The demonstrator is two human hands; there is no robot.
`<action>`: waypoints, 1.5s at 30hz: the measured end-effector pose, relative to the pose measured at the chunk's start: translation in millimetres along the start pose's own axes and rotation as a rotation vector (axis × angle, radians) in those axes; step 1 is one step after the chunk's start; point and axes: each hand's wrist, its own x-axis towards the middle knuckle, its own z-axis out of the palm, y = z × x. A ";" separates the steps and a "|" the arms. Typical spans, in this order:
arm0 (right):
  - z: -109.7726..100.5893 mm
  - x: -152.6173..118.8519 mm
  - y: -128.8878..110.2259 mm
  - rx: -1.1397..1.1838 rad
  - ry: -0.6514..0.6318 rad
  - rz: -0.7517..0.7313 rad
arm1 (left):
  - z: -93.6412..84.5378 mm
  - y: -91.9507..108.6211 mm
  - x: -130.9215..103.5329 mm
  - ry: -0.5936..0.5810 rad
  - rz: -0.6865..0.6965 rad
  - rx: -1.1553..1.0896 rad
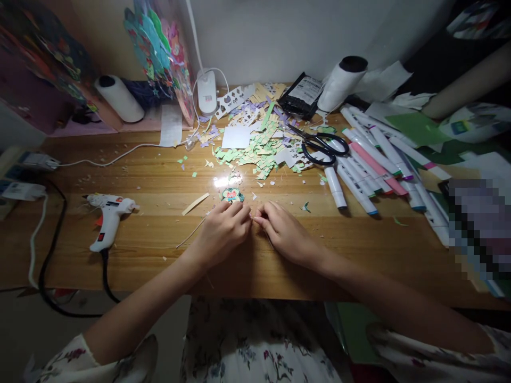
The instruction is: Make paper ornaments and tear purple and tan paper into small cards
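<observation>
1 colorful cutout (232,195), just beyond fingers of left hand (227,227), right hand (285,232) beside

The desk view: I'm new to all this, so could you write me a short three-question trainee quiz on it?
1. Multiple choice: where does the glue gun lie?
A) To the left of the left hand
B) To the right of the markers
C) Between the two hands

2. True or false: the right hand is holding the scissors.

3. Short answer: what is heaped beyond the hands, toward the wall?

Key:
1. A
2. False: the scissors lie beyond the right hand, next to the markers.
3. Paper scraps
</observation>
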 end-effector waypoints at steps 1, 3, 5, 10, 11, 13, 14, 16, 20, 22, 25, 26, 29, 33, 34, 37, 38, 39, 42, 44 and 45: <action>0.2 0.0 -0.1 0.001 0.001 -0.001 | -1.5 2.2 1.0 -0.020 -0.011 0.005; 0.3 0.1 -0.4 0.005 -0.005 0.001 | -4.3 6.0 3.4 -0.074 -0.034 0.007; 0.2 0.1 -0.9 0.006 -0.008 0.004 | -5.9 7.9 5.6 -0.117 -0.039 -0.005; -0.2 -0.2 -1.5 0.002 -0.008 0.002 | -4.2 4.7 9.1 -0.132 0.025 -0.027; -0.3 -0.2 -1.4 0.001 -0.009 0.000 | -3.6 3.8 9.8 -0.126 0.041 -0.025; -0.5 -0.2 -1.3 -0.002 -0.006 -0.004 | -2.9 2.2 11.6 -0.123 0.077 -0.025; -0.6 -0.2 -1.2 -0.002 -0.004 -0.004 | -2.7 1.6 12.4 -0.129 0.095 -0.030; -0.8 -0.2 -1.1 0.001 -0.006 -0.006 | -2.6 0.5 13.2 -0.149 0.116 -0.043; -0.7 0.1 -0.8 -0.003 -0.004 -0.012 | -3.5 -2.8 9.2 -0.177 0.098 -0.054; -0.6 0.4 -0.7 -0.007 0.005 -0.010 | -4.2 -5.0 5.0 -0.183 0.071 -0.065; -1.0 0.8 -1.1 -0.001 0.009 -0.002 | -5.5 -8.0 0.1 -0.171 0.046 -0.089; -1.4 0.8 -1.5 0.002 0.007 -0.001 | -5.8 -8.8 -0.6 -0.164 0.046 -0.092; -2.6 0.6 -2.5 0.007 0.002 0.001 | -6.5 -11.6 0.0 -0.147 0.065 -0.096; -3.1 0.3 -3.3 0.006 -0.004 0.010 | -6.8 -15.2 3.2 -0.129 0.120 -0.094; -3.0 0.3 -3.3 0.010 -0.004 0.008 | -6.7 -15.6 3.7 -0.125 0.125 -0.088; -2.9 0.4 -3.6 0.022 -0.003 0.002 | -5.6 -14.8 4.0 -0.132 0.120 -0.075; -2.9 0.4 -3.8 0.024 -0.005 0.003 | -5.1 -14.0 3.6 -0.142 0.121 -0.073; -3.0 0.4 -3.8 0.024 -0.006 0.005 | -4.5 -13.2 3.2 -0.152 0.122 -0.073; -2.8 0.3 -3.6 0.024 -0.011 0.005 | -3.3 -10.8 1.8 -0.162 0.127 -0.076; -2.5 0.2 -3.2 0.028 -0.013 0.000 | -3.5 -9.5 1.3 -0.155 0.133 -0.071; -2.3 0.2 -3.0 0.028 -0.013 -0.002 | -3.8 -8.9 1.3 -0.149 0.139 -0.064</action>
